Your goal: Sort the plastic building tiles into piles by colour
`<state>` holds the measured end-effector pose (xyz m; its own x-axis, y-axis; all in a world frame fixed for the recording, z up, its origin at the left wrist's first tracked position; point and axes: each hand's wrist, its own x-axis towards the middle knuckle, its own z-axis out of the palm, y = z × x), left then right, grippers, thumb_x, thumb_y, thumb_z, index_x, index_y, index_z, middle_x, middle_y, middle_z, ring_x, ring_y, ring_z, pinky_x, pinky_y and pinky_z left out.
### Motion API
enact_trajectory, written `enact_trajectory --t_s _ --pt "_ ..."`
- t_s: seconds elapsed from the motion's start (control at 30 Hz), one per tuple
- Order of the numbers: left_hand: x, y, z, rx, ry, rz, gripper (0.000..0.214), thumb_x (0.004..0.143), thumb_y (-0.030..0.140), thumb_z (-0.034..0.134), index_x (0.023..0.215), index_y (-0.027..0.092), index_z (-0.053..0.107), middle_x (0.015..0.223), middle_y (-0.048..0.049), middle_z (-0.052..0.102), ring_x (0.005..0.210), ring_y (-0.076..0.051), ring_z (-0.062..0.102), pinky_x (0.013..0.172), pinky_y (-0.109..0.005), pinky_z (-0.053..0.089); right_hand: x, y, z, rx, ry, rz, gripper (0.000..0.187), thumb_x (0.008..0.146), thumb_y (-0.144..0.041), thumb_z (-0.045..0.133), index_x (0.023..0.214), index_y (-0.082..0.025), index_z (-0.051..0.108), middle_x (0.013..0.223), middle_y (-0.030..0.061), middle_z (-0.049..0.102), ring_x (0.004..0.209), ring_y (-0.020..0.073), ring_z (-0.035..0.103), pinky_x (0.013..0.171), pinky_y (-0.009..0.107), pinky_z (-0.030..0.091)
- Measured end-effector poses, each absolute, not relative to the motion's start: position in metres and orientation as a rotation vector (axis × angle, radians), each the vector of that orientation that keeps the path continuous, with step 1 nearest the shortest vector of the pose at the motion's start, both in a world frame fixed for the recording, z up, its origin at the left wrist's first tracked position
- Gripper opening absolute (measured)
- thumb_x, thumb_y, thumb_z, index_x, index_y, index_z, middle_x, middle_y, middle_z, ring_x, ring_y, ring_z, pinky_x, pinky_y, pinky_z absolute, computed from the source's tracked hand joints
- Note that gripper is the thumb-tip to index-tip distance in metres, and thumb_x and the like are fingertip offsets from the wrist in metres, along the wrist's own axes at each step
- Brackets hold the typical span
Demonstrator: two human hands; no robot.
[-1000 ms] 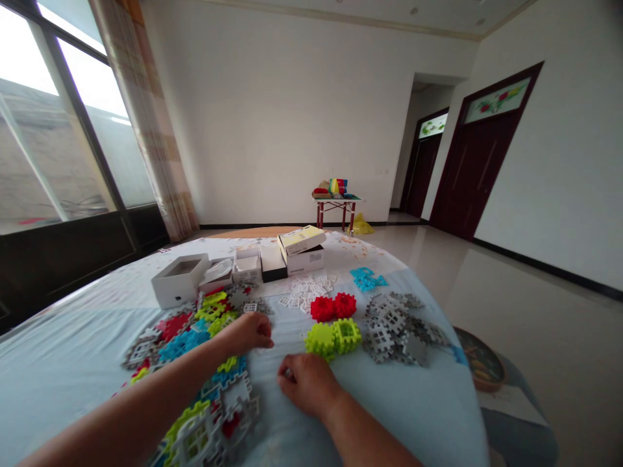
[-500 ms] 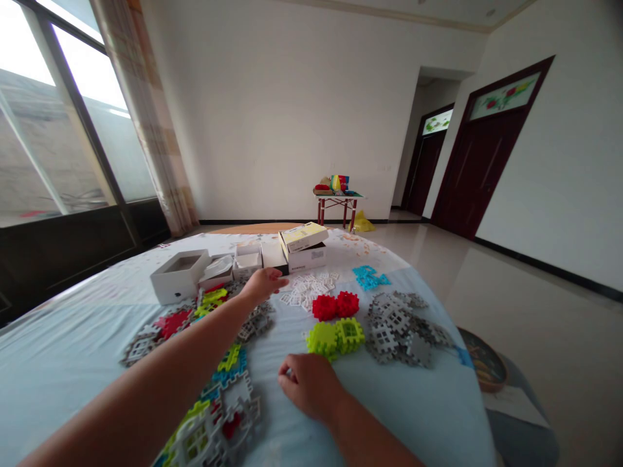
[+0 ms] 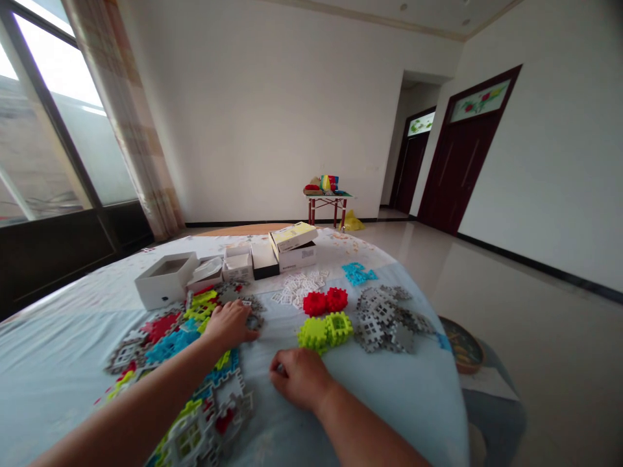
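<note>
My left hand (image 3: 228,325) lies palm down on the table, fingers curled over grey interlocking plastic tiles (image 3: 246,313) at the edge of a mixed colourful pile (image 3: 168,337). My right hand (image 3: 298,378) rests as a loose fist on the pale blue tablecloth (image 3: 389,395), just in front of two lime-green built cubes (image 3: 324,330); a small item seems pinched in its fingers, too small to name. Two red cubes (image 3: 324,301) stand behind the green ones. More mixed tiles (image 3: 204,421) lie under my left forearm.
Grey tiles (image 3: 387,318) are heaped at the right, white tiles (image 3: 299,287) and blue tiles (image 3: 357,273) farther back. Open white boxes (image 3: 163,280) and a yellow-lidded box (image 3: 292,245) stand at the far side. A round tray (image 3: 460,353) sits beyond the right table edge.
My left hand reached forward towards the boxes, then drew back onto the grey tiles near the pile. My right hand stayed in place. The camera view shifted slightly right.
</note>
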<state>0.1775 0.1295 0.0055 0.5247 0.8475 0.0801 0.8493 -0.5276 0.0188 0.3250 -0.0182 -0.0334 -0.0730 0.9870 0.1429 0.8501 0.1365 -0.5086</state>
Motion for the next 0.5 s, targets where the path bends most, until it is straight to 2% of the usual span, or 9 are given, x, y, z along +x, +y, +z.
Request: enact_trajectory --t_s 0.3,0.5 --pt "0.181 0.12 0.0 -2.623 -1.563 -0.175 0.055 0.063 0.045 0.052 0.109 0.016 0.056 0.11 -0.0165 0.053 0.105 -0.033 0.046 0.085 -0.044 0.033 0.325 -0.019 -0.026 -1.799 -2.041 0.369 0.025 0.076 -0.031 0.048 0.093 -0.024 0.065 0.086 0.0026 0.07 0.083 0.0171 0.064 0.07 0.023 0.044" --pt "0.179 0.12 0.001 -2.625 -1.558 -0.229 0.052 0.061 0.039 0.053 0.11 0.021 0.056 0.11 -0.0112 0.058 0.106 -0.032 0.046 0.088 -0.047 0.029 0.323 -0.023 -0.019 -1.818 -2.13 0.314 0.029 0.074 -0.033 0.049 0.096 -0.023 0.065 0.09 0.0065 0.069 0.086 0.0205 0.063 0.072 0.027 0.046"
